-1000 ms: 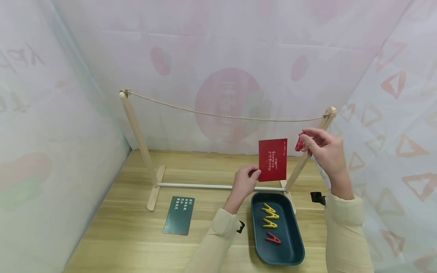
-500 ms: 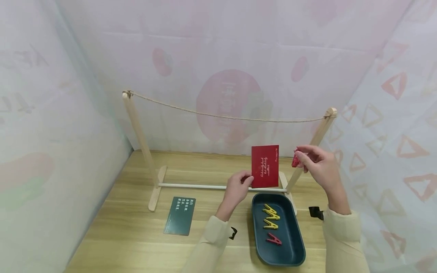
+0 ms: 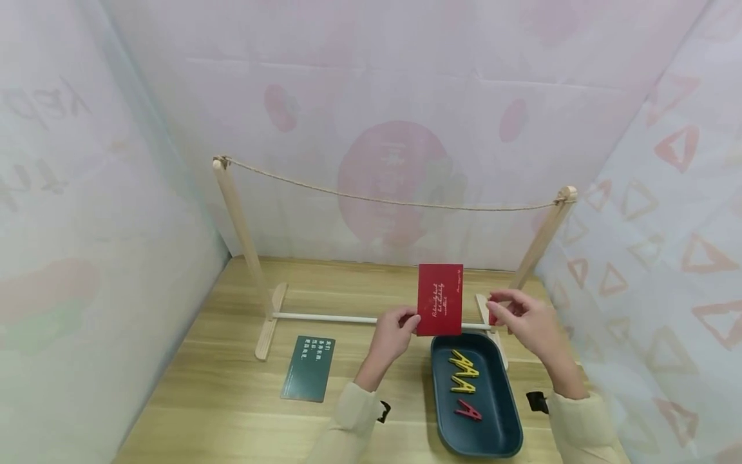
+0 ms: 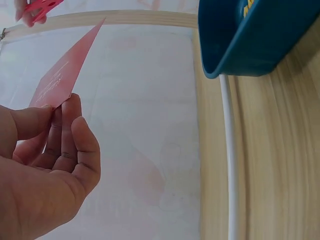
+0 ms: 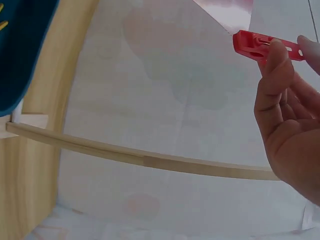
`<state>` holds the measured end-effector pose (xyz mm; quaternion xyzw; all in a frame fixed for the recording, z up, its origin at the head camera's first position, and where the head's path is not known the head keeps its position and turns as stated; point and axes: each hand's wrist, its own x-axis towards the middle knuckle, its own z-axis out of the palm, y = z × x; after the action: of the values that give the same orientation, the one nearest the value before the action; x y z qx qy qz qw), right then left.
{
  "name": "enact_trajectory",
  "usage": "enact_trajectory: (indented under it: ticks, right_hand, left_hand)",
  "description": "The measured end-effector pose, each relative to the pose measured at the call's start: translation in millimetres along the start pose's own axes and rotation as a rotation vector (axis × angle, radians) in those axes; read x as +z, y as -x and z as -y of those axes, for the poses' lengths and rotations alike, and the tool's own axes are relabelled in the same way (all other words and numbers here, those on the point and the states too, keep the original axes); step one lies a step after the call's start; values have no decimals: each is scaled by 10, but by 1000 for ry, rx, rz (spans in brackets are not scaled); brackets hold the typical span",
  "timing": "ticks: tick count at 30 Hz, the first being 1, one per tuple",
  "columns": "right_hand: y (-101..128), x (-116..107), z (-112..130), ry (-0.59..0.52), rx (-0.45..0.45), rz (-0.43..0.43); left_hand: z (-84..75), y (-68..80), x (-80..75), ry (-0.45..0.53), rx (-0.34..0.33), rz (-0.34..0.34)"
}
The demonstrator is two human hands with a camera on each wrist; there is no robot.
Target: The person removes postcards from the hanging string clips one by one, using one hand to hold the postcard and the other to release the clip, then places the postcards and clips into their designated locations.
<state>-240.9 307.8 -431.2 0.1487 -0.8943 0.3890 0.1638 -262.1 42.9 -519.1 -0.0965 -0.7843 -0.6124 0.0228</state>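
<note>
My left hand (image 3: 397, 332) pinches the lower left corner of an upright red card (image 3: 440, 299) with gold writing, seen edge-on in the left wrist view as a red card (image 4: 65, 75) above my left hand (image 4: 47, 145). Just right of the card, my right hand (image 3: 522, 322) pinches a red clothespin (image 3: 493, 317); the right wrist view shows the red clothespin (image 5: 260, 45) between thumb and fingers of my right hand (image 5: 287, 115). Both hands hover low, well below the twine line (image 3: 394, 200) strung between two wooden posts.
A dark blue tray (image 3: 498, 412) below the hands holds two yellow clothespins (image 3: 462, 370) and one red clothespin (image 3: 467, 410). A dark green card (image 3: 308, 367) lies flat on the wooden table (image 3: 220, 399). The rack's white crossbar (image 3: 324, 317) runs behind the hands. Fabric walls enclose the sides.
Both hands came down and leftwards, away from the twine, carrying the red card and the red clothespin towards the tray. The clothespin dropped from near the right post's top to crossbar height.
</note>
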Motion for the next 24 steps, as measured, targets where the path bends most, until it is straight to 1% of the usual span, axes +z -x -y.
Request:
enact_trajectory:
  ticks: [4,8,11,13,16,18,21,24]
  right_hand:
    - [130,127,-77,6,53,28]
    - [243,258,-163,25,113,63]
    - [335,366,-243,32,127,105]
    - [400,439,-288,35,135,130]
    - [497,548,-340,48,147,182]
    - [569,617,-364,58,187,228]
    - [689,725,-403,88,222,293]
    - [797,841,-453,135,215,336]
  left_hand:
    - [87,37,-65,-2,-43,-7]
    - [170,43,-132,-16,-54,-32]
    - [203,50,-172,-25,-55,-51]
    - [214,64,-191,-29,-70,-59]
    - [251,105,-221,-37,-91,-67]
    - [300,141,-238,-39,-110,-72]
    - [389,200,-267,-36,-142,-77]
    - [462,250,-299,-39,-167,-79]
